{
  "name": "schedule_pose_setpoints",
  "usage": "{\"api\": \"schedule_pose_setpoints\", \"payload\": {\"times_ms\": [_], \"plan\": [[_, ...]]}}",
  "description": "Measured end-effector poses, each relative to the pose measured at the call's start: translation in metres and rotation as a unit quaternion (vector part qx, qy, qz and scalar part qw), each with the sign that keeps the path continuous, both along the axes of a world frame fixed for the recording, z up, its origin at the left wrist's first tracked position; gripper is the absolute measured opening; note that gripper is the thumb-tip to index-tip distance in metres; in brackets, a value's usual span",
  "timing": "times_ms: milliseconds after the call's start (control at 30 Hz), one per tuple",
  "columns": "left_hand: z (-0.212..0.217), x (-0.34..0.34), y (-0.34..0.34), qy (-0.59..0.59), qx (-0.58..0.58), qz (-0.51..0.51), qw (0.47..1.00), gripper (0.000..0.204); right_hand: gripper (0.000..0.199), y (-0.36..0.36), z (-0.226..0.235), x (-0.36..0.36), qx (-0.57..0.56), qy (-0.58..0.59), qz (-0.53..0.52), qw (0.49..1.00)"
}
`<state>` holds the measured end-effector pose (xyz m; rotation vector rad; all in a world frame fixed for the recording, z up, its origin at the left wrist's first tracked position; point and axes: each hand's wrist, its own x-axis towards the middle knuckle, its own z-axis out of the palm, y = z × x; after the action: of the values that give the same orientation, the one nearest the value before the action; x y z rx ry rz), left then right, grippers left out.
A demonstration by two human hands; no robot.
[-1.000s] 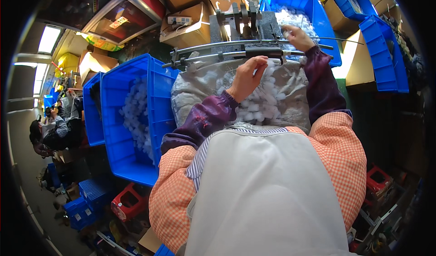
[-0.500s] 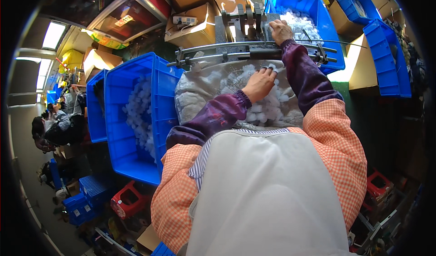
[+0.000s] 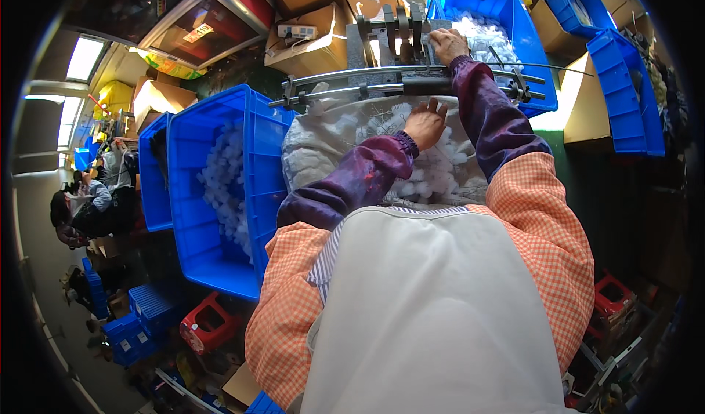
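My left hand (image 3: 426, 125) is above a grey cloth (image 3: 312, 146) that holds white plastic pieces (image 3: 433, 172) and thin wire-like pieces. Its fingers point away from me and stand apart, with nothing visible in them. Farther off, my right hand (image 3: 449, 45) rests at the right side of a dark metal machine (image 3: 402, 36). The right fingers are bent down at a metal block; what they grip, if anything, is too small to make out. Two metal rods (image 3: 345, 84) cross between the machine and the cloth.
On my left stands a large blue bin (image 3: 266, 164) of white pieces. A second blue bin (image 3: 530, 40) with similar pieces is behind my right hand. Cardboard boxes (image 3: 312, 51) stand beyond the rods. A thin rod (image 3: 562, 67) sticks out to the right. Another person (image 3: 84, 205) sits far left.
My left hand has shifted slightly to the right over the white pieces, and its fingers are raised and more spread. My right hand has slid a little left along the metal block.
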<state>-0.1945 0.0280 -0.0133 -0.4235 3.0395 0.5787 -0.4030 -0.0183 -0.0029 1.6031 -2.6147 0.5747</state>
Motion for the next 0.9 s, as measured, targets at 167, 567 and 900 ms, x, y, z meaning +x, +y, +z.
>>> {"api": "schedule_pose_setpoints", "payload": {"times_ms": [167,567,900], "plan": [[0.001,0.000,0.000,0.051,-0.032,-0.003,0.998,0.041,0.025,0.001,0.012,0.008,0.064,0.025,-0.063,0.996],[0.002,-0.006,0.010,0.042,-0.083,-0.031,0.995,0.030,0.035,0.012,0.014,0.028,0.081,0.047,-0.101,0.990],[-0.015,0.000,0.003,0.117,-0.064,-0.047,0.990,0.020,0.029,-0.015,0.005,0.065,0.048,0.112,-0.081,0.989]]}}
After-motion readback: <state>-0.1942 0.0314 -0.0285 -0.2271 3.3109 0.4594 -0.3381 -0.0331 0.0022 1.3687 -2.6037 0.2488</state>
